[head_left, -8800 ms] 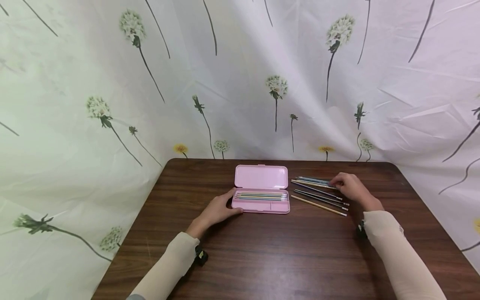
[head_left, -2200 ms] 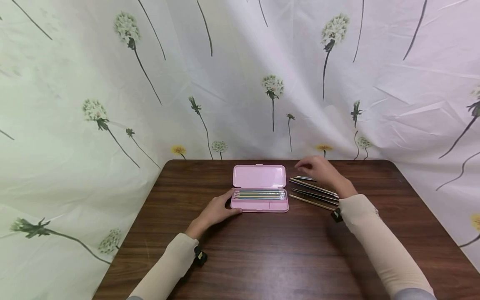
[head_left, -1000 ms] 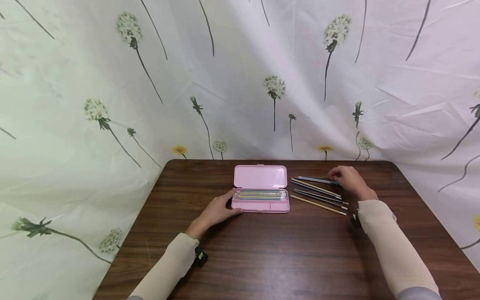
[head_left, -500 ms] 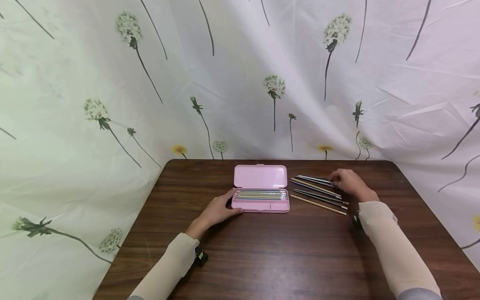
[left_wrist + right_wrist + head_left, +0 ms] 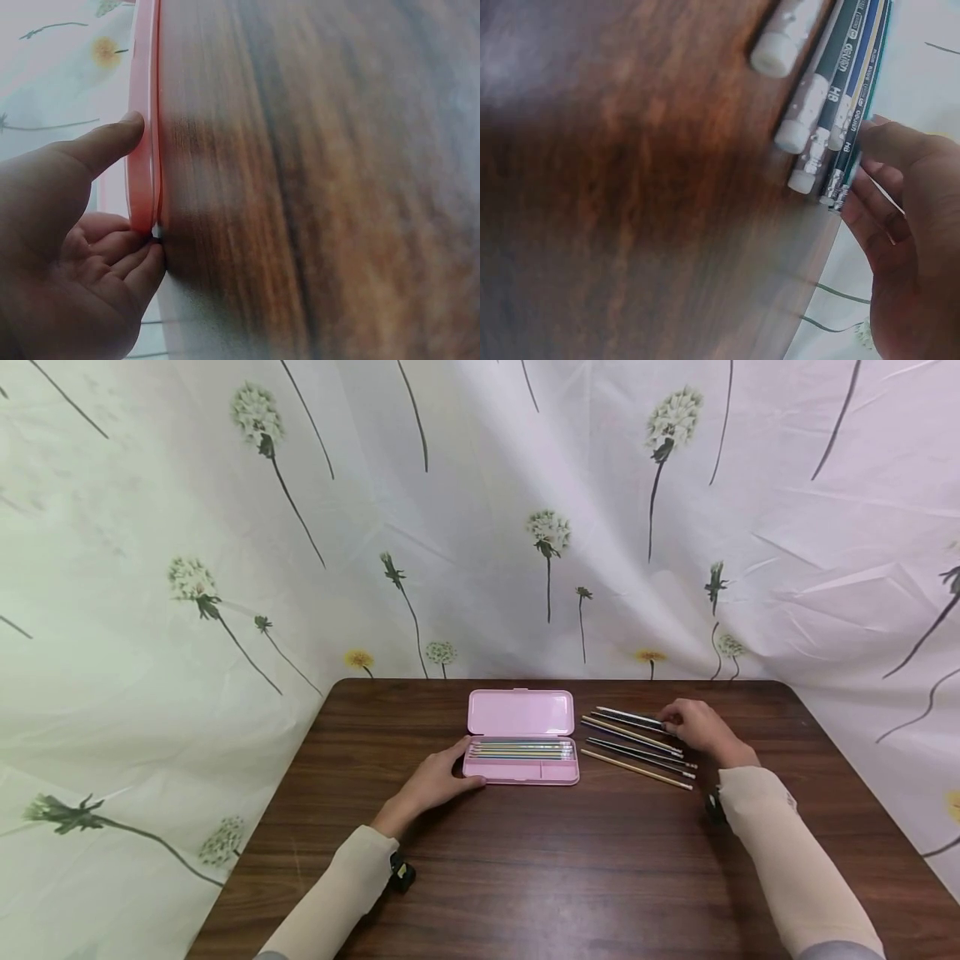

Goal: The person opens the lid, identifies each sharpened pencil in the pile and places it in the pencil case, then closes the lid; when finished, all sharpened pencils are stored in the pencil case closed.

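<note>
An open pink pencil case (image 5: 517,772) lies on the table, its lid (image 5: 521,713) folded back. Several colored pencils (image 5: 521,751) lie side by side in its long rear compartment. My left hand (image 5: 435,779) grips the case's left end, thumb at the front and fingers behind; the left wrist view shows the thumb on the pink wall. To the right of the case, several loose pencils (image 5: 641,752) are spread with their eraser ends to the right. At the rearmost dark pencils (image 5: 628,717), my right hand (image 5: 701,727) pinches the eraser end, thumb against fingers; how many it holds is unclear.
The brown wooden table (image 5: 480,868) stretches out in front of the case. A white flower-print cloth (image 5: 480,527) hangs behind the table's back edge. Each wrist carries a small black camera (image 5: 402,873).
More pencils lie in the case than several seconds ago. My right hand has gone back from near the lid to the eraser ends; the rearmost pencils have shifted slightly. My left hand stays put.
</note>
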The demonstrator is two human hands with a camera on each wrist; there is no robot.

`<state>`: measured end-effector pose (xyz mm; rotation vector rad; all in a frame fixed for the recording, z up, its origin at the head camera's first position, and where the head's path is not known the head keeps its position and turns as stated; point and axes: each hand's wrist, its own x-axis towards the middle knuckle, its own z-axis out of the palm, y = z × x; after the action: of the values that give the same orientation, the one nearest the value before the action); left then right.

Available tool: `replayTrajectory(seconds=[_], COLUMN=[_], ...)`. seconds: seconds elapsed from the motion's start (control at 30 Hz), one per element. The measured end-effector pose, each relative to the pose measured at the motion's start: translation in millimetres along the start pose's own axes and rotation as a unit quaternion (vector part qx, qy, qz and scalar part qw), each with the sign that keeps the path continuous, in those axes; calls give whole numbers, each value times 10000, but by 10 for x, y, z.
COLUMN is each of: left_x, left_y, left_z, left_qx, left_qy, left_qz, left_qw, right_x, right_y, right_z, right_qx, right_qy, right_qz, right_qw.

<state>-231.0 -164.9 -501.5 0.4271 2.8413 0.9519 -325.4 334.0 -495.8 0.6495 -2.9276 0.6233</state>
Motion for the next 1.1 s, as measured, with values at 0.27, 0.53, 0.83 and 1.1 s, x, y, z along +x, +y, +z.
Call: replayTrajectory(seconds=[0.27, 0.53, 0.83, 1.1], left_x=[3, -5, -1, 4], left_y=[14, 28, 19, -2], left_z=[0, -13, -14, -6], left_qx=[1, -42, -40, -42], left_qy=[-18, -47, -24, -31], left_qz=[-35, -35, 1, 73], left_qw=[10000, 10000, 10000, 10000], right_x=[-39, -18, 119, 254], right_y=[9, -21, -323, -639], right_z=[16, 22, -133, -210], right_qx=[155, 568, 668, 641], right_qy=[290, 623, 901, 1047], right_qz=[-21, -107, -525, -1218], right_qw=[9995, 9964, 9923, 9849])
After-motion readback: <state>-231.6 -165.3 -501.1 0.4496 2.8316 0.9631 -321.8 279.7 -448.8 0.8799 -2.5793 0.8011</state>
